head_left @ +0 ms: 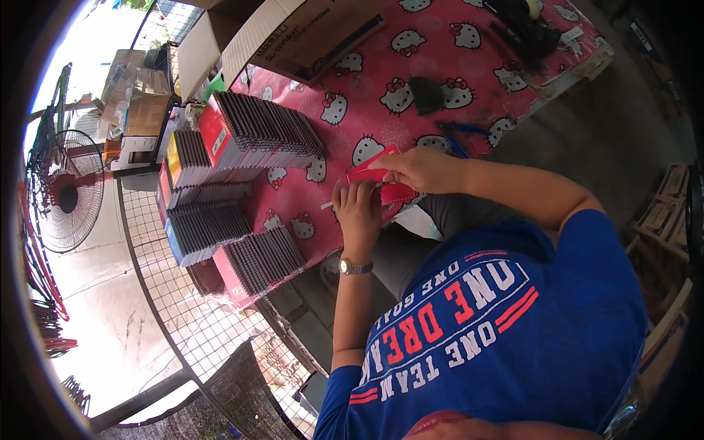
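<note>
Between my two hands, at the near edge of the table, is a red-covered notebook (397, 193), partly hidden by my fingers. My left hand (357, 210), with a watch on the wrist, curls its fingers over the notebook's left side. A thin white strip (327, 206) sticks out beside those fingers. Closed in a pinch, my right hand (423, 170) grips the notebook's upper part; whether a small piece is also between its fingertips cannot be made out. Left of my hands stand stacks of spiral-bound notebooks (268, 128) with dark coils and red, yellow, blue and pink covers.
A pink patterned cloth (352, 103) covers the table. Blue-handled pliers (463, 129) and a dark green pad (426, 95) lie beyond my right hand. Farther off are an open cardboard box (312, 40) and a black tool (521, 33). A fan (67, 198) stands at the left.
</note>
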`<action>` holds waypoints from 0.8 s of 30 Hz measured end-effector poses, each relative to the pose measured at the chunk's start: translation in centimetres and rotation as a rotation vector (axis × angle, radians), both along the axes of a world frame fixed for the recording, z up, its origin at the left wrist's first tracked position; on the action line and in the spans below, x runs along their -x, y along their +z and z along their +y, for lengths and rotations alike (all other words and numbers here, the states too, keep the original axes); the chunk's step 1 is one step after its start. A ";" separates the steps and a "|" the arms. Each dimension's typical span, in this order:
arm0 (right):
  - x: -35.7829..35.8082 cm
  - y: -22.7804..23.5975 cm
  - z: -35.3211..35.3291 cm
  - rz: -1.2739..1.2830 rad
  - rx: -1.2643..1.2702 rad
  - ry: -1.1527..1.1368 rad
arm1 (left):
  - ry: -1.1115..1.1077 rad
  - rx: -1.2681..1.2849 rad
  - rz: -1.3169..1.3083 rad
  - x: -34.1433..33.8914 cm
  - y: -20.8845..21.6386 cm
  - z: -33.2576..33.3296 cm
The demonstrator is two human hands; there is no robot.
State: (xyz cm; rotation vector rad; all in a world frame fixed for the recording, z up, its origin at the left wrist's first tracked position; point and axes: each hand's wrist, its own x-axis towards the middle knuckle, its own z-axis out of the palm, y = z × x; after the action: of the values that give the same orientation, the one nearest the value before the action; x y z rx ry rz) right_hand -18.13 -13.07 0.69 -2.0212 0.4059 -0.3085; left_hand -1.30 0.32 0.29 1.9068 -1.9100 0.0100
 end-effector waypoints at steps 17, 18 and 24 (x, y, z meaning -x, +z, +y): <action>0.0 -2.5 -9.3 0.028 0.627 -0.161 | -0.018 -0.085 -0.065 0.2 0.9 0.2; 2.0 -4.5 -12.2 0.105 0.710 -0.150 | 0.024 -0.101 -0.141 0.7 1.3 -0.1; -0.4 -1.8 -9.7 0.128 0.001 0.302 | 0.182 -0.072 -0.142 -0.5 -0.2 0.8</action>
State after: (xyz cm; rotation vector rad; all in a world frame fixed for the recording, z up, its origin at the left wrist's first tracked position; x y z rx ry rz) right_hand -17.69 -22.80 -1.10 -2.0742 0.1737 0.0071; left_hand -0.83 1.16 0.07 2.1748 -1.8405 0.1366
